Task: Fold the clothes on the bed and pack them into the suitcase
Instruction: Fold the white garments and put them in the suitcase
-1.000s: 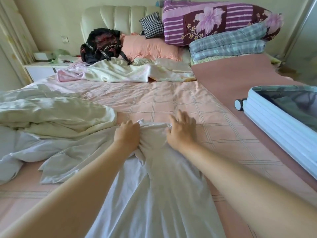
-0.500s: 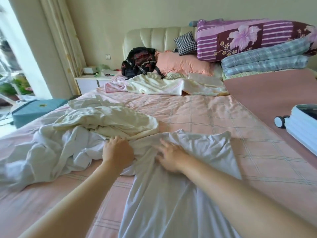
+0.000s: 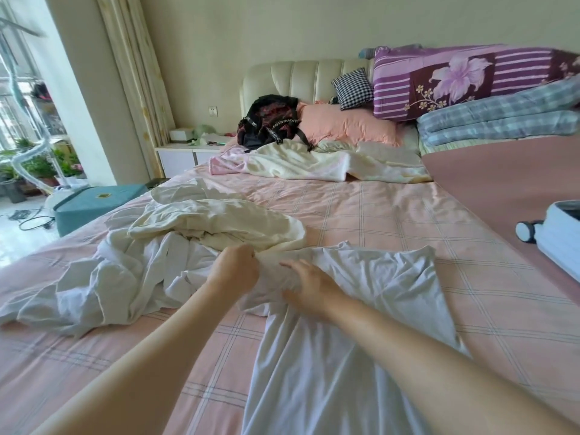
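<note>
White and creased, the garment [image 3: 361, 309] lies lengthwise on the pink checked bed [image 3: 392, 215]. Its right side is now spread flat where a second ago both hands bunched the top edge. Smoothing looks nearly done; folding has not begun. The person's left hand [image 3: 233, 271] pinches a gathered fold at the top left, fingers curled, while the right hand [image 3: 309, 285] presses the cloth with fingers extended. The pale suitcase [image 3: 561, 237] waits at far right, with unfolded clothes [image 3: 194, 233] heaped to the left.

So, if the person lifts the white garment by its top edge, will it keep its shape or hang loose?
Probably floppy: the white garment lies in soft wrinkles and bunches where the left hand pinches it. Likely light, since the cloth looks thin and folds easily.
</note>
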The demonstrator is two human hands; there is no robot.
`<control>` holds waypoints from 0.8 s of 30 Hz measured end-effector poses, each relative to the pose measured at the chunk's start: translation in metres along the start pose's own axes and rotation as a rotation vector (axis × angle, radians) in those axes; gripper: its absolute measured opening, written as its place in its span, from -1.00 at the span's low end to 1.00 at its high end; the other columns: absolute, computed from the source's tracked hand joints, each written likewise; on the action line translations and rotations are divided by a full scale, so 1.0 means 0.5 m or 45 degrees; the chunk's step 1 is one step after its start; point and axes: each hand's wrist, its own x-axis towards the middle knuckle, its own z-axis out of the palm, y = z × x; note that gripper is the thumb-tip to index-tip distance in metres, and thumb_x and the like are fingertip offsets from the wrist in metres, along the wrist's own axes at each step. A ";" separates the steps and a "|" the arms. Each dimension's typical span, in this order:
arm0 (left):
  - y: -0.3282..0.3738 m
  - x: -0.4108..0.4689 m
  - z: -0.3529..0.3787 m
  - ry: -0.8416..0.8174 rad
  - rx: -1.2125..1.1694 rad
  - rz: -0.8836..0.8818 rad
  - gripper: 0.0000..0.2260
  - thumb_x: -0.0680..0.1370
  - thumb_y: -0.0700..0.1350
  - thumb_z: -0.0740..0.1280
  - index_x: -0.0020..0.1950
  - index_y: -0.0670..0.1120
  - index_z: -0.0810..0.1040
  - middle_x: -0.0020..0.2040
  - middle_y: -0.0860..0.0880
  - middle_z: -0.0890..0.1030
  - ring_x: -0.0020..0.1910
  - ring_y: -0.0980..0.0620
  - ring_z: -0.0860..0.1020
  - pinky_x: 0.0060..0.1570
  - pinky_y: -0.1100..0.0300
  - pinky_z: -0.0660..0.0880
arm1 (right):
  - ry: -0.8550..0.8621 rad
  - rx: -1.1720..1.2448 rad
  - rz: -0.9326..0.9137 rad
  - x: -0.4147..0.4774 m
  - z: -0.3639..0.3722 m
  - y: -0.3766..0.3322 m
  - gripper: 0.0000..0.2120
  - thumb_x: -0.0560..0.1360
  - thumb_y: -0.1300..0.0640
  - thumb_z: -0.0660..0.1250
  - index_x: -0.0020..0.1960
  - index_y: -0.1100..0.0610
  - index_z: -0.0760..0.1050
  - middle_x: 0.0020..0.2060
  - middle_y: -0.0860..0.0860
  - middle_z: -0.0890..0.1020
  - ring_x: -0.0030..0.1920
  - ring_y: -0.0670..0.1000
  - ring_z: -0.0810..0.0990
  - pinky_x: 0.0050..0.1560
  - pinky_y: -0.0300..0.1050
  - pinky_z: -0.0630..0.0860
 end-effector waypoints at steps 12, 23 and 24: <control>0.256 0.018 -0.020 -0.255 -1.422 -0.073 -0.75 0.62 -0.34 0.15 0.13 -0.11 0.55 -0.05 -0.11 0.70 -0.22 -0.02 0.65 -0.19 0.18 0.56 | 0.439 0.915 0.818 -0.062 -0.186 0.155 -0.90 0.59 0.26 0.25 0.06 0.15 0.50 -0.03 0.14 0.61 -0.13 0.13 0.63 -0.09 0.01 0.66; 0.206 -0.050 0.139 -0.638 0.149 0.463 -0.43 0.57 0.25 0.21 0.56 0.20 0.17 0.59 0.12 0.07 0.58 -0.03 0.00 0.52 -0.05 0.01 | 0.138 -0.343 0.045 -0.131 -0.178 0.249 -0.51 0.38 0.18 0.28 0.27 -0.10 0.59 0.21 -0.05 0.56 0.30 0.06 0.45 0.34 -0.04 0.33; 0.205 -0.055 0.144 -0.617 0.158 0.469 -0.37 0.56 0.30 0.20 0.58 0.19 0.12 0.61 0.11 0.02 0.59 -0.02 -0.06 0.52 -0.05 -0.04 | -0.009 -0.426 0.016 -0.137 -0.181 0.247 -0.51 0.40 0.17 0.27 0.29 -0.13 0.58 0.17 -0.08 0.57 0.28 0.00 0.43 0.35 -0.06 0.30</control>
